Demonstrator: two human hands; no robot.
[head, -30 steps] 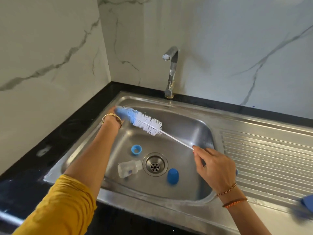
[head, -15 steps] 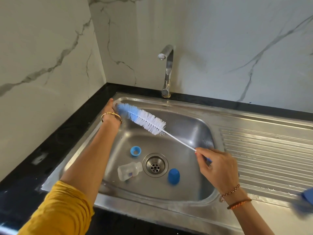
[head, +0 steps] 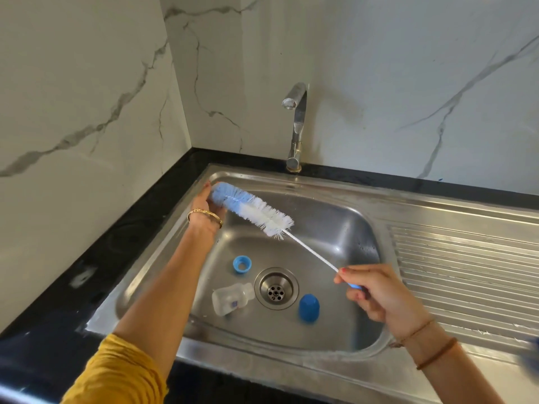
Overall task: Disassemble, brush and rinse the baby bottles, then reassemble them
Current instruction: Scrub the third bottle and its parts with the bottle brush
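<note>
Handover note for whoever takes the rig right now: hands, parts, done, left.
Left hand: cups the blue tip of the bottle brush over the sink's back-left corner.
Right hand: pinches the brush handle; brush spans the basin in the air.
On the basin floor: clear bottle lying on its side left of the drain, blue ring behind it, blue cap right of the drain.
Done: that bottle is disassembled.
Left: tap shows no water; brushing, rinsing, reassembly. Nipple not in view.
</note>
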